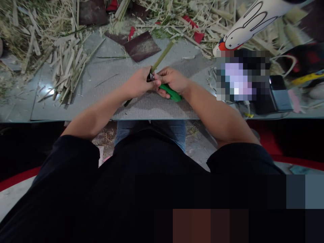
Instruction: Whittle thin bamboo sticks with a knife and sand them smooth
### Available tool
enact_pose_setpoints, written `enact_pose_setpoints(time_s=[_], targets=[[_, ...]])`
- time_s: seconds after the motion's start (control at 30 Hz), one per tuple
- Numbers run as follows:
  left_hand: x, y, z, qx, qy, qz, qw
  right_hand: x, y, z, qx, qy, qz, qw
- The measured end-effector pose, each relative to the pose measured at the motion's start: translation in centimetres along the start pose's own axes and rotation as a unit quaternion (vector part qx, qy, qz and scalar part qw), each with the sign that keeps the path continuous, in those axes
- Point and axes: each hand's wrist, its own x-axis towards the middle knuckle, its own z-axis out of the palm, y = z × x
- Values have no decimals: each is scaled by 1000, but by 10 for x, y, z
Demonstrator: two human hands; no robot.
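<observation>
Hands together; left hand (140, 82) clamped on a narrow strip (163, 55), right hand (176, 79) gripping a green-handled tool (172, 94); the strip extends beyond the tool; a maroon sheet (142, 46) lies beyond it; loose strips (69, 69) lie well left of it.

Tabletop (108, 65) layout: loose strips (67, 72), left; sheet (142, 47), beyond left hand (140, 82) and right hand (176, 81); shavings (172, 11), behind; tape measure (305, 79), far right.

Around the right hand (174, 81), the counter (157, 109) is offering room at seven o'clock. The left hand (139, 82) is blocking nine, with bamboo strips (69, 72) lying beyond. The held strip (163, 56) is jutting towards eleven, shavings (174, 15) are crowding twelve, the rabbit-print tumbler (249, 25) is barring two and the right forearm (210, 104) four.
</observation>
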Motion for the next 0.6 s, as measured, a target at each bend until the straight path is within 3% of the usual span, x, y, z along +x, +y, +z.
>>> enact_pose_setpoints(time_s=[0.2,0.47,0.6], targets=[[4,-4,2,16,36,-7,999,-3,-7,1,18,56,5,998],[1,-5,4,-22,7,-17,1000,0,-3,4,-14,9,-22,1000],[6,-10,3,26,11,-13,1000,1,2,-6,-16,82,-53,995]])
